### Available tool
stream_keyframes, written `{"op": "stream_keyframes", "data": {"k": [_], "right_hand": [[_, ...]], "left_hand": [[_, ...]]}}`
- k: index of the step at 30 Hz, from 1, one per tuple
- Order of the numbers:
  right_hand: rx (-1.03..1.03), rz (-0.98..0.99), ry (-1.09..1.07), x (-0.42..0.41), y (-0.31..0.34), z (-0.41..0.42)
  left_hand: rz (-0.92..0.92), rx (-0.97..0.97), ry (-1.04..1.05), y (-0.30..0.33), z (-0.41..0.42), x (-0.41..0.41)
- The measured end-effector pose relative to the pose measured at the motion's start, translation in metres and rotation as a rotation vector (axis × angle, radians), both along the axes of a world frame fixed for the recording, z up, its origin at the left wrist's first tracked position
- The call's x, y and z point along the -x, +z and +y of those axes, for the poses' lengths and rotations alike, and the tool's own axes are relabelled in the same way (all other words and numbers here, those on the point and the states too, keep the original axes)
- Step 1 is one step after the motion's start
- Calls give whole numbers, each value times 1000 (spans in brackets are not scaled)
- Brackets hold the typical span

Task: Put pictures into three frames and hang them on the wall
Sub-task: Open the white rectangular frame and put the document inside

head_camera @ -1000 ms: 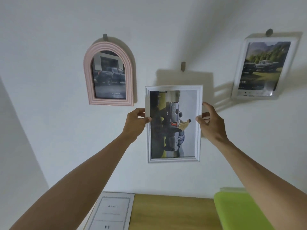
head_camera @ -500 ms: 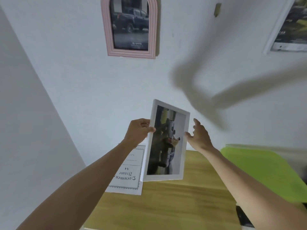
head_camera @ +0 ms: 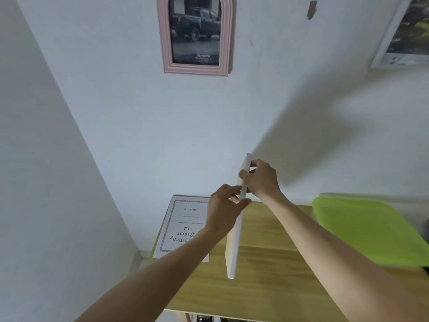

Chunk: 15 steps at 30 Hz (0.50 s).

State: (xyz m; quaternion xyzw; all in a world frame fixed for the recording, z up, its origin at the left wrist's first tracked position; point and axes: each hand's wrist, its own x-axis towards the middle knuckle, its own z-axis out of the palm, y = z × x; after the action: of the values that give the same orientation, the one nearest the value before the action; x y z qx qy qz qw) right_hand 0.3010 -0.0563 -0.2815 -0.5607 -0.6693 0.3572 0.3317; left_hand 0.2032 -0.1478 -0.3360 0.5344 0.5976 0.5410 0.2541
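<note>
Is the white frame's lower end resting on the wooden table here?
Cannot tell. In the head view the white frame is edge-on in the left hand and right hand; its bottom corner overlaps the wooden table, with no clear gap or contact visible.

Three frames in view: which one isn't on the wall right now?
The white frame, held edge-on between the left hand and right hand above the table. The pink arched frame and white frame at right both hang.

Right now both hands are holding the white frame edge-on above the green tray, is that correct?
Not quite: in the head view both hands, left and right, hold the white frame edge-on above the wooden table; the green tray lies off to the right.
</note>
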Motion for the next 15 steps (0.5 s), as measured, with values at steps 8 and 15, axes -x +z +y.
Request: {"op": "stream_keyframes", "data": {"k": [8, 15], "right_hand": [[157, 260, 52, -37, -8, 0], [345, 380, 92, -80, -28, 8]], "left_hand": [[237, 148, 66, -16, 10, 35], [293, 592, 58, -52, 27, 84]]}}
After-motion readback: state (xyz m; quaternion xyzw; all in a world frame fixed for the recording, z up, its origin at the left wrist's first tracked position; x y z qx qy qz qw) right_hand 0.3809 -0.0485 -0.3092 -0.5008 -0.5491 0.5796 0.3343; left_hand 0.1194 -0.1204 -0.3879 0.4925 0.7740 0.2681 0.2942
